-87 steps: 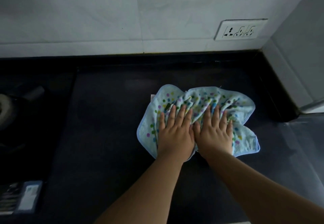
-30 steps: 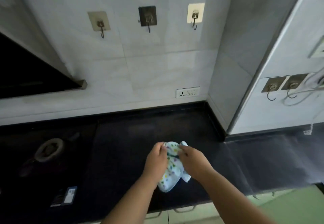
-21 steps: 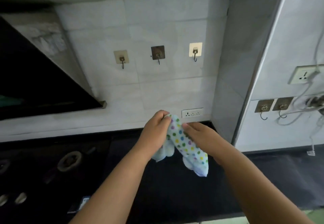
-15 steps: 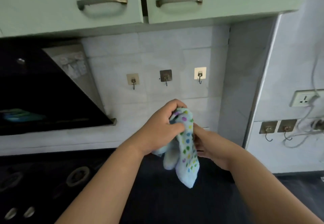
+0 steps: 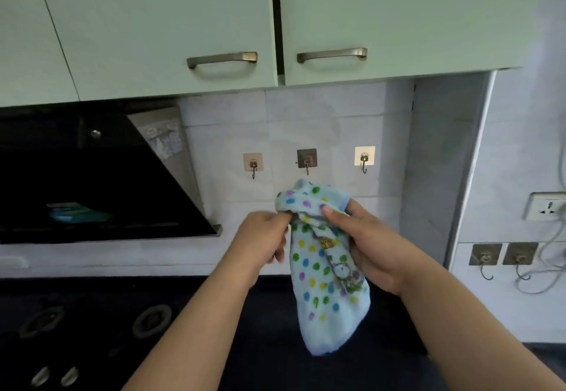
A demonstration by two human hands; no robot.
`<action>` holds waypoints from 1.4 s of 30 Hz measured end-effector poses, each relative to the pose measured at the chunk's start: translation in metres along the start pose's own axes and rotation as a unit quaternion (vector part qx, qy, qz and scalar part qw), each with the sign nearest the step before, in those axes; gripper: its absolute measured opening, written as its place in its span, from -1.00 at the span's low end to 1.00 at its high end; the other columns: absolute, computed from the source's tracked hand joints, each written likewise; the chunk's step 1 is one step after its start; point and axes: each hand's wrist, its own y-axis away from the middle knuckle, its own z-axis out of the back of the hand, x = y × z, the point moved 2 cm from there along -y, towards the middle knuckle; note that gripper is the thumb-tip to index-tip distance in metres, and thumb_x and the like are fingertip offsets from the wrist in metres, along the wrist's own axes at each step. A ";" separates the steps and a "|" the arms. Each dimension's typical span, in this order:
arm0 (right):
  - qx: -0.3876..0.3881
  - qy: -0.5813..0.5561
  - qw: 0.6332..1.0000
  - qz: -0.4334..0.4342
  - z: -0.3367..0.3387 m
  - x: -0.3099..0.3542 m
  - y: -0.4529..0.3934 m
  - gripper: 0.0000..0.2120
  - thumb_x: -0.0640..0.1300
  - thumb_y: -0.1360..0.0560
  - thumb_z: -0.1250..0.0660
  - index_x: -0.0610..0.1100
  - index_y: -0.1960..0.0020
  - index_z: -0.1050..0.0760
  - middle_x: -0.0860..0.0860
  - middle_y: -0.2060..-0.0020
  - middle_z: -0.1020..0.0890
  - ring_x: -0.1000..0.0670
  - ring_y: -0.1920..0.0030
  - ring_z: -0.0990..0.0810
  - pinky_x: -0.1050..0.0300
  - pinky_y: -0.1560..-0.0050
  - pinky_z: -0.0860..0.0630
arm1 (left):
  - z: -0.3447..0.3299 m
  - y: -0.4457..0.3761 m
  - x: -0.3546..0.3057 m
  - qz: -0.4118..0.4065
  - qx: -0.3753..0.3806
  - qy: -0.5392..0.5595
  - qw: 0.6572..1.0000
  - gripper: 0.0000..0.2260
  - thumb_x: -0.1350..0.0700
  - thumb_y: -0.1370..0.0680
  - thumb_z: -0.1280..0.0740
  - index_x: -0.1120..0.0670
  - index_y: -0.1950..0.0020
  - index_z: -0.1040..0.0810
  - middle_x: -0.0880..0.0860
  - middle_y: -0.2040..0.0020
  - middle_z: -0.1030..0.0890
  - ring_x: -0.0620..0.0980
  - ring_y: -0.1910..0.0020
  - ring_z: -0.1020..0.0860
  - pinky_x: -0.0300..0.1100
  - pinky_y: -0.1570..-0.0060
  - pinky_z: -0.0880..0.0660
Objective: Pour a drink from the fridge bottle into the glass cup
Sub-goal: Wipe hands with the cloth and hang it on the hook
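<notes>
Fridge bottle & glass cup: neither in view. Polka-dot cloth [image 5: 324, 271], light blue, hangs bunched at chest height w/ top end just below middle wall hook [image 5: 307, 162]. Left hand [image 5: 265, 240] pinches cloth's upper left edge, fingers curled; right hand [image 5: 364, 246] grips its right side, thumb over top fold. Two more hooks flank the middle one on white tile. Below: black countertop [image 5: 269, 360], stove burners [image 5: 151, 320] at left. Range hood [image 5: 92, 182] left, green cabinets [image 5: 214, 23] above, wall socket [image 5: 548, 207] far right.
</notes>
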 end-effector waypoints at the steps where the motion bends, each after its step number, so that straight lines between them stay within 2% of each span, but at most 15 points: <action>1: -0.023 0.023 0.999 0.014 0.001 0.003 0.000 -0.65 0.01 -0.67 -0.31 -0.08 -0.41 -0.50 -0.16 -0.22 -0.70 -0.19 -0.24 -0.68 -0.26 -0.37 -0.52 | -0.007 0.005 0.005 0.057 0.055 0.040 0.996 -0.55 -0.18 -0.65 -0.23 0.12 0.25 -0.57 0.09 0.32 -0.67 0.02 0.40 -0.60 -0.17 0.30 -0.44; 3: -0.056 0.079 0.995 0.030 0.002 0.005 0.001 -0.67 0.05 -0.68 -0.26 -0.10 -0.34 -0.57 -0.11 -0.18 -0.72 -0.14 -0.21 -0.70 -0.21 -0.36 -0.53 | -0.020 0.008 0.016 0.078 0.120 0.086 0.986 -0.49 -0.22 -0.69 -0.13 0.11 0.07 -0.68 0.06 0.12 -0.78 0.01 0.18 -0.74 -0.13 0.13 -0.56; 6: -0.079 0.151 0.984 0.047 0.000 0.006 0.007 -0.71 0.07 -0.68 -0.26 -0.02 -0.26 -0.64 -0.01 -0.12 -0.75 -0.04 -0.17 -0.71 -0.07 -0.29 -0.56 | -0.036 0.011 0.026 0.038 0.135 0.185 0.973 -0.59 -0.25 -0.70 -0.10 -0.07 -0.35 -0.57 -0.05 -0.24 -0.69 -0.05 -0.23 -0.66 0.04 -0.33 -0.55; 8: -0.102 0.168 0.978 0.065 0.001 0.009 0.011 -0.76 0.02 -0.67 -0.29 -0.03 -0.21 -0.67 0.01 -0.08 -0.76 -0.01 -0.12 -0.73 0.05 -0.19 -0.57 | -0.041 0.014 0.027 0.010 0.146 0.253 0.956 -0.49 -0.36 -0.63 -0.19 -0.14 -0.49 -0.44 -0.08 -0.33 -0.64 -0.08 -0.31 -0.62 0.10 -0.42 -0.50; 10: -0.133 0.165 0.974 0.078 0.004 0.013 0.015 -0.78 -0.02 -0.66 -0.32 -0.05 -0.18 -0.69 0.00 -0.04 -0.77 -0.01 -0.08 -0.75 0.06 -0.16 -0.59 | -0.037 0.016 0.023 -0.014 0.124 0.271 0.954 -0.25 -0.50 -0.44 -0.30 -0.19 -0.55 -0.34 -0.11 -0.37 -0.61 -0.12 -0.32 -0.60 0.09 -0.43 -0.48; 12: -0.161 0.155 0.971 0.084 0.008 0.016 0.018 -0.79 -0.02 -0.65 -0.33 -0.06 -0.14 -0.71 -0.02 0.00 -0.78 -0.04 -0.03 -0.76 0.06 -0.10 -0.63 | -0.032 0.015 0.018 -0.030 0.103 0.254 0.961 -0.25 -0.49 -0.42 -0.29 -0.19 -0.54 -0.38 -0.10 -0.40 -0.58 -0.14 -0.35 -0.56 0.07 -0.45 -0.45; 16: -0.181 0.109 0.974 0.081 0.011 0.019 0.024 -0.75 0.02 -0.67 -0.30 -0.08 -0.13 -0.70 -0.04 0.03 -0.78 -0.05 0.02 -0.78 0.13 0.11 -0.69 | -0.028 0.018 0.012 0.013 0.101 0.295 0.950 -0.62 -0.29 -0.67 -0.16 -0.15 -0.29 -0.63 -0.07 -0.22 -0.72 -0.08 -0.24 -0.64 0.00 -0.36 -0.51; 21: -0.184 0.063 0.978 0.074 0.022 0.015 0.025 -0.70 0.09 -0.69 -0.23 0.00 -0.22 -0.66 0.01 -0.10 -0.76 -0.01 -0.10 -0.74 -0.02 -0.13 -0.63 | -0.019 0.025 0.006 0.020 0.111 0.347 0.931 -0.75 -0.03 -0.70 -0.29 0.01 -0.27 -0.68 0.04 -0.15 -0.76 0.02 -0.15 -0.72 -0.03 -0.15 -0.60; 24: -0.210 0.063 0.973 0.066 0.033 0.011 0.029 -0.69 0.17 -0.67 -0.22 0.08 -0.24 -0.65 0.08 -0.11 -0.75 -0.02 -0.16 -0.71 -0.08 -0.21 -0.60 | -0.005 0.024 0.005 0.029 0.127 0.292 0.947 -0.84 0.10 -0.65 -0.38 0.05 -0.20 -0.68 0.10 -0.09 -0.77 0.08 -0.08 -0.75 -0.02 -0.10 -0.62; 27: -0.269 0.042 0.961 0.053 0.049 -0.003 0.024 -0.65 0.25 -0.63 -0.25 0.11 -0.27 -0.61 0.10 -0.18 -0.71 -0.04 -0.26 -0.64 -0.21 -0.35 -0.52 | 0.011 0.025 0.000 0.008 0.153 0.168 0.974 -0.84 0.11 -0.64 -0.39 0.01 -0.18 -0.70 0.04 -0.07 -0.78 0.00 -0.03 -0.76 -0.07 -0.07 -0.62; 29: -0.291 -0.055 0.955 0.012 0.053 -0.021 0.020 -0.54 0.34 -0.56 -0.30 0.06 -0.29 -0.60 0.03 -0.24 -0.68 -0.08 -0.29 -0.62 -0.25 -0.39 -0.49 | 0.016 0.023 -0.004 -0.004 0.157 0.196 0.968 -0.83 0.06 -0.64 -0.41 -0.01 -0.21 -0.69 0.03 -0.10 -0.78 -0.01 -0.05 -0.75 -0.06 -0.10 -0.62; 33: -0.159 -0.253 0.943 -0.144 0.034 -0.081 0.015 -0.16 0.48 -0.45 -0.31 -0.18 -0.41 -0.54 -0.24 -0.32 -0.62 -0.31 -0.28 -0.63 -0.36 -0.40 -0.44 | 0.010 0.024 -0.014 -0.005 0.202 0.320 0.925 -0.77 0.06 -0.66 -0.37 0.01 -0.32 -0.65 0.07 -0.18 -0.75 0.06 -0.17 -0.72 0.02 -0.15 -0.62; 37: -0.105 -0.207 0.947 -0.224 0.015 -0.117 0.024 -0.05 0.26 -0.43 -0.54 -0.35 -0.53 -0.31 -0.31 -0.34 -0.58 -0.29 -0.28 -0.64 -0.23 -0.28 -0.58 | 0.009 0.018 -0.011 -0.025 0.171 0.284 0.943 -0.78 0.11 -0.66 -0.38 -0.01 -0.31 -0.60 0.08 -0.19 -0.73 0.05 -0.15 -0.72 -0.03 -0.03 -0.66; 40: -0.080 -0.112 0.970 -0.201 0.013 -0.106 0.025 -0.42 0.00 -0.48 -0.55 -0.32 -0.36 -0.57 -0.26 -0.26 -0.66 -0.23 -0.31 -0.63 -0.17 -0.35 -0.54 | 0.020 0.012 -0.007 -0.028 0.143 0.229 0.963 -0.79 0.09 -0.68 -0.37 -0.02 -0.31 -0.59 0.02 -0.15 -0.75 -0.01 -0.11 -0.74 -0.05 -0.05 -0.68; 42: -0.066 -0.072 0.976 -0.194 0.016 -0.097 0.024 -0.52 -0.15 -0.47 -0.54 -0.32 -0.33 -0.60 -0.26 -0.25 -0.66 -0.24 -0.31 -0.63 -0.20 -0.39 -0.50 | 0.032 0.006 -0.005 -0.030 0.117 0.191 0.974 -0.84 0.04 -0.68 -0.36 -0.06 -0.25 -0.64 -0.04 -0.07 -0.77 -0.05 -0.07 -0.75 0.01 -0.16 -0.66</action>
